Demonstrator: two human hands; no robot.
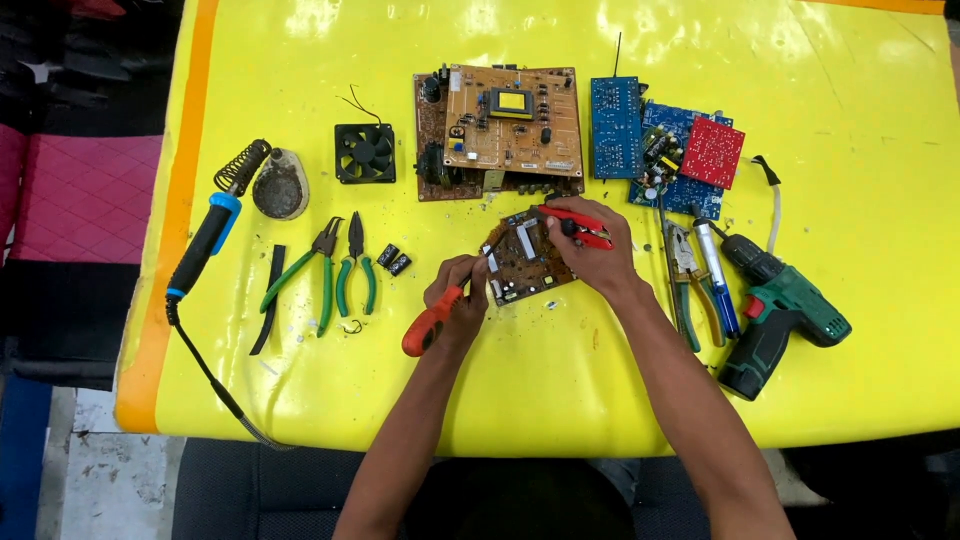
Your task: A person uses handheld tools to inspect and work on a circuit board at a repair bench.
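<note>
Head view: small brown circuit board (524, 262) lies tilted on yellow worktop (820, 90) between both hands, left hand (458, 293) closed around orange-handled screwdriver (430, 322) at its left edge, right hand (590, 248) gripping red-handled cutters (578, 226) over its upper right.

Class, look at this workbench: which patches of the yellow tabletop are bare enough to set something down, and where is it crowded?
Free: the near strip of the yellow tabletop in front of both hands, and the far right side beyond the green drill. Crowded: the far middle row of circuit boards, and the left around the soldering iron and green pliers.
</note>
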